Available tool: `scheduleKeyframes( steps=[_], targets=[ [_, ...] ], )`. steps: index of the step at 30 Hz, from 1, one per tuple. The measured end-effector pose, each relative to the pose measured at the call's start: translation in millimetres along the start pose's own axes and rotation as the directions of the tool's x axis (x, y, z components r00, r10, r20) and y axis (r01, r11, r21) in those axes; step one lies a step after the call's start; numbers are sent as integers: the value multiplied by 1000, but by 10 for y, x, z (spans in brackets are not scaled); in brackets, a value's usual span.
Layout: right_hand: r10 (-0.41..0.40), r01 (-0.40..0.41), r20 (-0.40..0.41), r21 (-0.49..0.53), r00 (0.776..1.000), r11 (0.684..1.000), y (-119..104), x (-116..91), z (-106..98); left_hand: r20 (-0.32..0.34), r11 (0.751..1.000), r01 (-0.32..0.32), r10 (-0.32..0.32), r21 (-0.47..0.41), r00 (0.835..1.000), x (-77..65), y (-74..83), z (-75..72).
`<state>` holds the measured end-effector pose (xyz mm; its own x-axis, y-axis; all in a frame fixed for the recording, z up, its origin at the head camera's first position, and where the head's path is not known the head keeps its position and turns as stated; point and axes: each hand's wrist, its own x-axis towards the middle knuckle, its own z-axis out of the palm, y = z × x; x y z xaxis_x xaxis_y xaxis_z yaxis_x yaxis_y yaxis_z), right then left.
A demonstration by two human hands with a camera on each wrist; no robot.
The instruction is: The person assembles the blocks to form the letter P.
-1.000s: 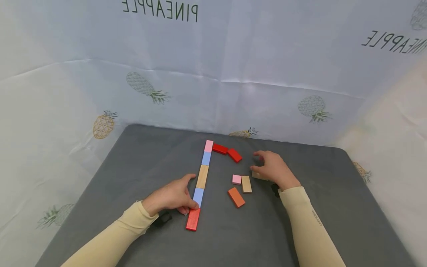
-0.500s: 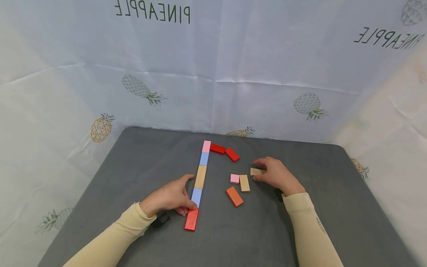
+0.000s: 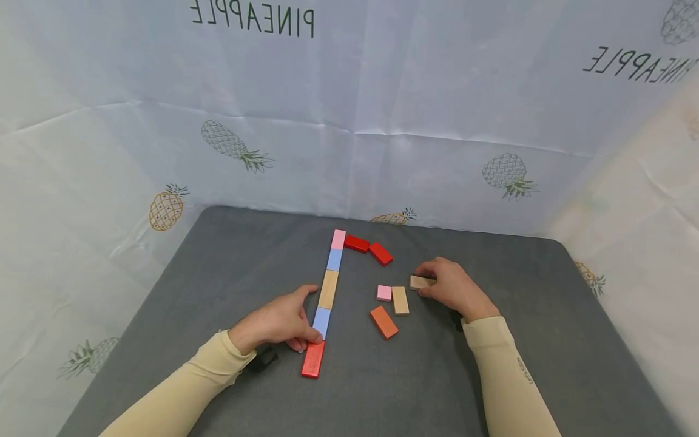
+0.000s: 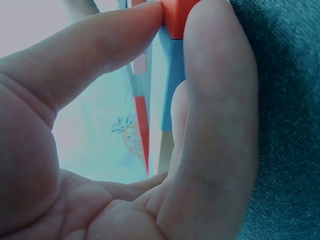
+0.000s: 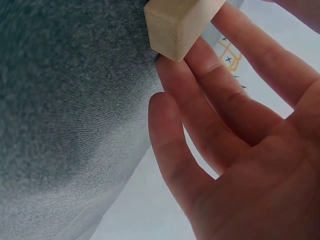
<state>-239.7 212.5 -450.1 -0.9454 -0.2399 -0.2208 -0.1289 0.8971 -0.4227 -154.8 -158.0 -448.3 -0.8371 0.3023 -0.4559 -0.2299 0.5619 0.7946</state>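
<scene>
At a grey table [image 3: 404, 388] before a pineapple-print sheet [image 3: 317, 79], pinches a plain wooden block [image 3: 420, 283] in the right hand [image 3: 453, 290], long axis crosswise, pointing left toward the block row [image 3: 327, 291]; with the left hand [image 3: 275, 321], farther off, pinches the row's near-end red block [image 3: 313, 362].

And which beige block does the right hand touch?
The rightmost beige block; the others, in the row and beside the small pink block, lie clear of the right hand.
</scene>
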Motion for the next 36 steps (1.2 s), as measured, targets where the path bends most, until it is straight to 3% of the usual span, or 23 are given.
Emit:
scheduleKeyframes(
  steps=[13, 36],
  targets=[
    [-21, 21, -22, -26, 1000, 999, -14, 53, 28, -2, 1000, 6, -6, 10, 1000, 7, 9, 3],
    [31, -35, -51, -85, 998, 996, -403, 336, 86, 2, 1000, -13, 13, 20, 1000, 5, 0, -15]
  ],
)
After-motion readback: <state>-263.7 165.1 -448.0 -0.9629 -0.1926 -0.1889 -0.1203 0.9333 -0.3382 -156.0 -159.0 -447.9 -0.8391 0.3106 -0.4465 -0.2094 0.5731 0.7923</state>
